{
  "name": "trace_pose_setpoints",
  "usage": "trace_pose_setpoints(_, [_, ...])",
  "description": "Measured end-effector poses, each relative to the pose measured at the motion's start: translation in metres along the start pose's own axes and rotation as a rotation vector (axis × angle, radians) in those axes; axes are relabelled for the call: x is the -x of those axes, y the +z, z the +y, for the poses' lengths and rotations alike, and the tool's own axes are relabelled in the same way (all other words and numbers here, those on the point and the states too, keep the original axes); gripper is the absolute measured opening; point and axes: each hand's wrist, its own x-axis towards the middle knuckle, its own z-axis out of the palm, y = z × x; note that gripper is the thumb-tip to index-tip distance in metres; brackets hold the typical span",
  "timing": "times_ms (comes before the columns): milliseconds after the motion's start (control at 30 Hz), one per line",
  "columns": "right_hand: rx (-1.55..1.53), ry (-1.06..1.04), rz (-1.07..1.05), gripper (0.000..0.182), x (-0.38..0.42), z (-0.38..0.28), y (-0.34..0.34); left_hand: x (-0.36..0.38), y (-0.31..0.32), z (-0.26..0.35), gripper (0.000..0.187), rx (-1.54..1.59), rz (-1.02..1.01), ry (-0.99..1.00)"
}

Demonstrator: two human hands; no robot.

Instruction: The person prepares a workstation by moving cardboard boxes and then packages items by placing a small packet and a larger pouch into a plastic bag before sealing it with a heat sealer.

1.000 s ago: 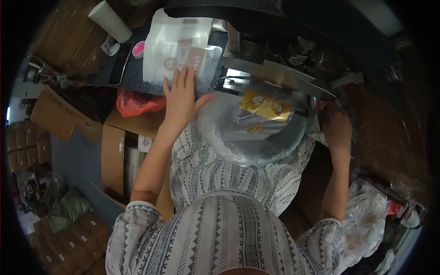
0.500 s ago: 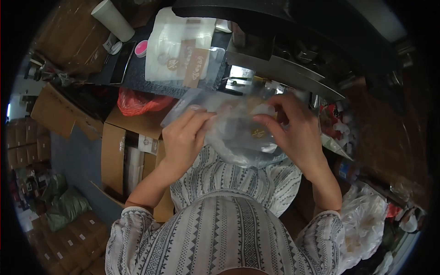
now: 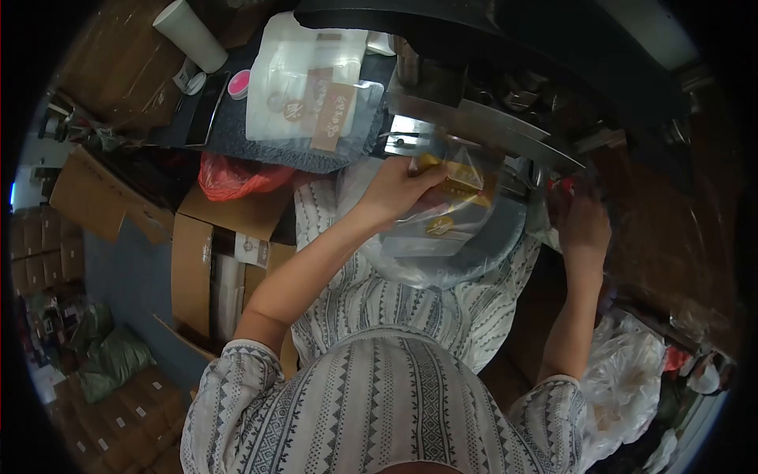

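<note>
My left hand (image 3: 399, 193) is closed on a clear plastic pouch (image 3: 462, 209) with gold-brown printing, its thumb lying over the upper part. Under the pouch, on my lap, sits a round container lined with clear plastic (image 3: 505, 245). Off to the right, my right hand (image 3: 583, 229) is at an open bag (image 3: 545, 217) beside the machine, next to something red. Its fingers are dim and partly hidden there. On the bench at the upper left lies a stack of white and clear printed pouches (image 3: 272, 87) with a brown label.
A dark machine with a metal plate (image 3: 513, 130) stands in front of me. A phone (image 3: 208, 109), a pink-topped jar (image 3: 238, 84) and a white cup (image 3: 189, 35) are at the upper left. Below are a red plastic bag (image 3: 241, 175) and an open cardboard box (image 3: 191, 272).
My left hand has moved right and up onto the printed pouch. My right hand has left the middle and moved right, to the bag beside the machine.
</note>
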Motion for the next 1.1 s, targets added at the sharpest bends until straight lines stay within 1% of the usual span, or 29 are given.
trace_pose_setpoints(33, [-0.001,0.001,-0.005,0.025,-0.001,0.012,0.015,0.001,0.0,0.001,0.028,-0.027,-0.001,-0.016])
trace_pose_setpoints(67, [0.069,0.049,-0.111,0.024,-0.003,0.022,0.032,0.003,-0.004,0.001,0.028,-0.029,0.0,-0.016])
trace_pose_setpoints(100, [0.138,0.094,-0.212,0.022,-0.006,0.027,0.04,0.004,-0.013,0.002,0.031,-0.256,0.046,0.072])
trace_pose_setpoints(133, [0.138,0.093,-0.209,0.022,-0.008,0.026,0.037,0.007,-0.024,0.002,0.037,-0.484,0.092,0.158])
trace_pose_setpoints(167, [0.006,0.098,-0.198,0.023,-0.007,0.025,0.03,0.008,-0.04,0.004,0.037,-0.485,0.092,0.156])
trace_pose_setpoints(200, [-0.126,0.105,-0.187,0.024,-0.004,0.026,0.026,0.008,-0.061,0.008,0.041,-0.83,0.361,0.541])
trace_pose_setpoints(233, [-0.127,0.111,-0.189,0.024,-0.002,0.028,0.027,0.008,-0.076,0.009,0.047,-1.163,0.633,0.938])
trace_pose_setpoints(267, [-0.249,0.08,-0.143,0.025,0.0,0.032,0.027,0.01,-0.085,-0.003,0.047,-1.165,0.63,0.938])
trace_pose_setpoints(333, [-0.372,0.039,-0.094,0.027,0.0,0.032,0.024,0.018,-0.097,-0.028,0.057,-1.651,0.565,0.758])
trace_pose_setpoints(367, [-0.425,0.044,-0.047,0.027,0.002,0.027,0.016,0.024,-0.106,-0.027,0.057,-1.652,0.564,0.761])
trace_pose_setpoints(433, [-0.471,0.054,-0.01,0.028,0.009,0.023,-0.001,0.041,-0.113,-0.014,0.041,-1.463,0.562,0.542])
trace_pose_setpoints(500, [-0.754,-0.099,-0.039,0.025,0.012,0.021,-0.019,0.059,-0.113,-0.015,0.034,-1.349,0.616,0.559])
trace_pose_setpoints(533, [-0.753,-0.101,-0.037,0.025,0.012,0.011,-0.026,0.068,-0.11,-0.013,0.028,-1.24,0.668,0.574])
trace_pose_setpoints(567, [-1.115,-0.003,-0.163,0.023,0.016,-0.006,-0.034,0.077,-0.098,-0.01,0.028,-1.241,0.667,0.572])
trace_pose_setpoints(600, [-1.473,0.102,-0.293,0.021,0.019,-0.022,-0.039,0.085,-0.074,-0.002,0.023,-1.151,0.628,0.695])
trace_pose_setpoints(633, [-1.473,0.105,-0.294,0.021,0.023,-0.037,-0.04,0.09,-0.056,0.004,0.018,-1.058,0.585,0.814])
trace_pose_setpoints(700, [-1.451,-0.149,-0.194,0.018,0.023,-0.062,-0.039,0.093,-0.041,0.007,0.016,-1.06,0.535,0.831])
trace_pose_setpoints(733, [-1.452,-0.152,-0.194,0.018,0.021,-0.066,-0.042,0.094,-0.036,0.008,0.014,-1.063,0.484,0.843])
trace_pose_setpoints(767, [-1.301,-0.293,-0.227,0.018,0.019,-0.069,-0.047,0.095,-0.032,0.01,0.014,-1.065,0.485,0.845])
trace_pose_setpoints(800, [-1.144,-0.425,-0.259,0.019,0.018,-0.071,-0.05,0.095,-0.029,0.011,0.015,-1.084,0.375,0.81])
trace_pose_setpoints(833, [-1.143,-0.424,-0.26,0.019,0.017,-0.074,-0.052,0.095,-0.026,0.01,0.015,-1.098,0.265,0.774])
trace_pose_setpoints(867, [-1.219,-0.37,-0.364,0.019,0.017,-0.077,-0.054,0.093,-0.024,0.006,0.015,-1.096,0.263,0.772])
trace_pose_setpoints(900, [-1.292,-0.314,-0.467,0.019,0.016,-0.078,-0.055,0.087,-0.023,-0.001,0.013,-1.038,0.18,0.739])
trace_pose_setpoints(933, [-1.292,-0.314,-0.467,0.019,0.015,-0.078,-0.05,0.081,-0.022,-0.007,0.012,-0.979,0.098,0.706])
trace_pose_setpoints(967, [-1.433,-0.205,-0.482,0.018,0.015,-0.077,-0.042,0.075,-0.02,-0.009,0.012,-0.979,0.098,0.707])
trace_pose_setpoints(1000, [-1.572,-0.091,-0.496,0.018,0.015,-0.076,-0.035,0.068,-0.016,-0.01,0.012,-0.911,0.026,0.627])
trace_pose_setpoints(1033, [-1.572,-0.094,-0.494,0.018,0.014,-0.075,-0.029,0.06,-0.013,-0.011,0.014,-0.842,-0.044,0.55])
trace_pose_setpoints(1067, [-1.396,-0.118,-0.25,0.021,0.013,-0.072,-0.023,0.05,-0.011,-0.012,0.014,-0.842,-0.042,0.553])
trace_pose_setpoints(1100, [-1.209,-0.14,-0.015,0.024,0.011,-0.068,-0.02,0.038,-0.008,-0.014,0.015,-0.654,-0.046,0.304])
